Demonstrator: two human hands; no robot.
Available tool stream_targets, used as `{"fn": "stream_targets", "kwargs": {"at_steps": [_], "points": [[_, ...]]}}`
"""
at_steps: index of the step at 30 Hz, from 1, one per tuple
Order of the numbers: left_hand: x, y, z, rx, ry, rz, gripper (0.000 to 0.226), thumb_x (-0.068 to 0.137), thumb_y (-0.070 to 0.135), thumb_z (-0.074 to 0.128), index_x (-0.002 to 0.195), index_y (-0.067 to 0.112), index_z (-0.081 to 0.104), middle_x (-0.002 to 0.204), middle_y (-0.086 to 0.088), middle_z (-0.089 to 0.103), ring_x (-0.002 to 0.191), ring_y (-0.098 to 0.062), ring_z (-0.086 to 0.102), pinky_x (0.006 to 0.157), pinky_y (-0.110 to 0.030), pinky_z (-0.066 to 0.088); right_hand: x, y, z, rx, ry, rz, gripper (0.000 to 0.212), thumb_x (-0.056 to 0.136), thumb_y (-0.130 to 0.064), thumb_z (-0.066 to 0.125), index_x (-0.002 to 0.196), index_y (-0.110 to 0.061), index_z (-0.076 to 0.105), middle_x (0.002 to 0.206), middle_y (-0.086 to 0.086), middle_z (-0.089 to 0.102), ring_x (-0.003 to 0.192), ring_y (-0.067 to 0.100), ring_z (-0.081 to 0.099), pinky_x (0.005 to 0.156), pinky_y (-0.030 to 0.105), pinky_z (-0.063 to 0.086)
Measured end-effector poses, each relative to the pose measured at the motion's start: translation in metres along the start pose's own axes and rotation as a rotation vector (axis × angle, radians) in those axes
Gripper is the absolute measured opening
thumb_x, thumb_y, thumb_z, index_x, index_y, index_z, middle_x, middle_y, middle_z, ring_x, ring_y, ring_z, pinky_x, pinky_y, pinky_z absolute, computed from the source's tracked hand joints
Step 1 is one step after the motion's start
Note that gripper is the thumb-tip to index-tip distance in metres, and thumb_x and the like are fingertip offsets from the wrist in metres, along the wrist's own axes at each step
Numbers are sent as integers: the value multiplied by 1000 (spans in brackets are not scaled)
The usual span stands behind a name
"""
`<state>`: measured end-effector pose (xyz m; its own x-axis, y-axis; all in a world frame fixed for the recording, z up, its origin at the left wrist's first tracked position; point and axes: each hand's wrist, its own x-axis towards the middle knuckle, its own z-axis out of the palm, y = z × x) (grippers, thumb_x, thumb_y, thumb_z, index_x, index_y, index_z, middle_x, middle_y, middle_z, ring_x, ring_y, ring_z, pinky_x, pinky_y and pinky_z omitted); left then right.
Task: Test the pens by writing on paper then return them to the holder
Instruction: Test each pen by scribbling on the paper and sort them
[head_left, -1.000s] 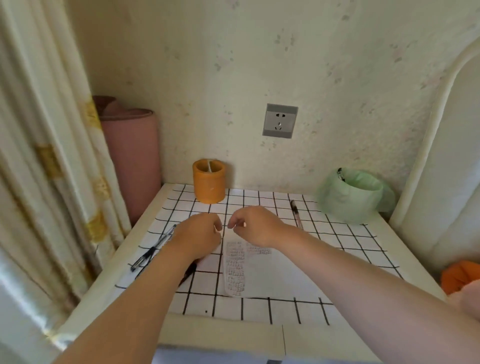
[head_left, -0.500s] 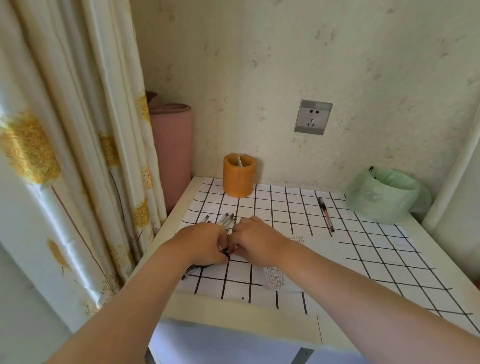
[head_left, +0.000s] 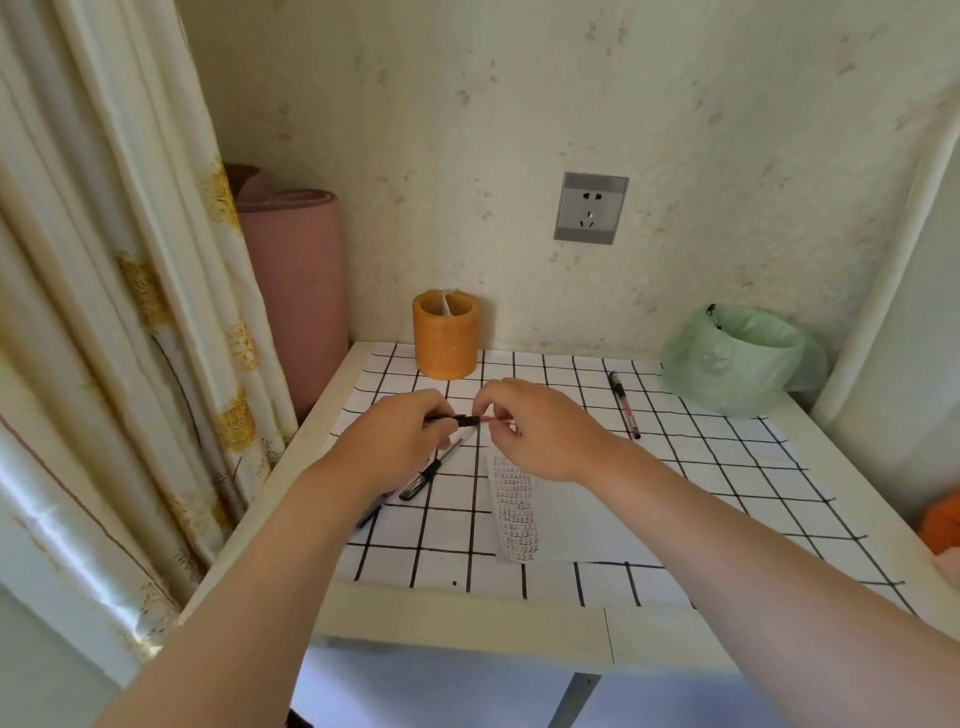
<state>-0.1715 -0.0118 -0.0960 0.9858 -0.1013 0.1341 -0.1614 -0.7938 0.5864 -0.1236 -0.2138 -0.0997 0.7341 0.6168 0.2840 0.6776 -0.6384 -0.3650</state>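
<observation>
I am looking down from the head camera at two bare hands meeting above a desk (head_left: 457, 618) covered by a black-and-white grid sheet (head_left: 727, 467). The left hand (head_left: 395, 441) and right hand (head_left: 540, 431) are sharing one pen (head_left: 470, 419), holding it level in the air between them. The left fingers (head_left: 441, 413) are curling around its black end. The right fingers (head_left: 491, 400) are pinching its pinkish barrel. Just below the left fingers, more pens (head_left: 428, 473) are lying loose on the grid, partly hidden by that hand. Below the right fingers, a sheet of paper (head_left: 571, 519) is lying flat, with rows of small writing down its left edge. Beyond the fingers, at the far edge of the desk, the orange pen holder (head_left: 445, 335) is standing upright; I cannot tell what is in it. To the right of the right fingers, well apart, a single pen (head_left: 623, 405) is lying on the grid. Farther right, a bin with a green bag (head_left: 737, 358) is sitting in the corner.
</observation>
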Motion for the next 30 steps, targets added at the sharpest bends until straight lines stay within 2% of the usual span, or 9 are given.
{"fn": "stream_targets", "kwargs": {"at_steps": [3,5,8,12,15,18,23,28,30], "points": [[9,16,15,-67,41,72,8,94,33,64,91,39,69,79,20,65,76,2,58,63,-17,38,-9,10,-4,81,31,43,15,92,-38,60,106,-35,64,74,-17,56,70,0,55,60,19,39],[18,26,24,-129,105,50,4,89,35,70,93,38,68,80,20,66,76,4,60,62,-12,37,-14,19,-7,144,62,59,13,95,-34,61,105,-31,68,74,-15,60,71,1,57,61,16,40],[31,35,35,-265,90,-26,12,86,33,74,91,33,63,84,10,68,67,-2,67,58,-13,45,-24,36,-10,152,87,98,10,96,-30,61,101,-26,69,83,-12,65,76,3,58,67,22,45],[45,44,48,-241,-65,28,12,90,20,70,87,31,67,84,10,70,67,-1,66,65,-21,50,-36,56,-8,106,55,153,9,96,-30,57,101,-28,63,83,-12,62,71,0,56,59,20,39],[53,48,55,-274,-58,37,14,87,19,74,85,33,71,77,11,71,65,-3,65,60,-14,48,-36,61,-6,41,22,153,17,98,-37,51,97,-25,63,79,-9,62,68,8,56,58,32,44],[59,49,58,-309,-83,24,12,84,17,76,85,28,76,67,16,70,60,2,61,56,-8,44,-34,66,-5,93,-34,168,20,100,-33,51,95,-20,66,79,-4,64,74,16,58,66,38,48],[64,45,55,-349,-132,42,11,82,17,80,81,28,78,71,4,73,64,-4,64,61,-14,51,-36,72,-4,44,-33,187,16,99,-39,48,86,-34,57,69,-11,60,69,7,56,58,31,40],[68,38,50,-377,-193,44,12,79,17,82,80,29,78,76,-7,74,68,-14,66,70,-30,57,-36,68,-4,-42,-28,181,23,99,-49,43,87,-33,55,65,-9,57,65,8,56,55,28,40],[68,35,49,-395,-218,38,12,79,17,83,81,27,79,77,-7,74,67,-12,67,68,-26,58,-37,66,-4,-46,-37,175,23,99,-49,44,87,-33,55,65,-9,57,64,7,55,54,28,40]]}}
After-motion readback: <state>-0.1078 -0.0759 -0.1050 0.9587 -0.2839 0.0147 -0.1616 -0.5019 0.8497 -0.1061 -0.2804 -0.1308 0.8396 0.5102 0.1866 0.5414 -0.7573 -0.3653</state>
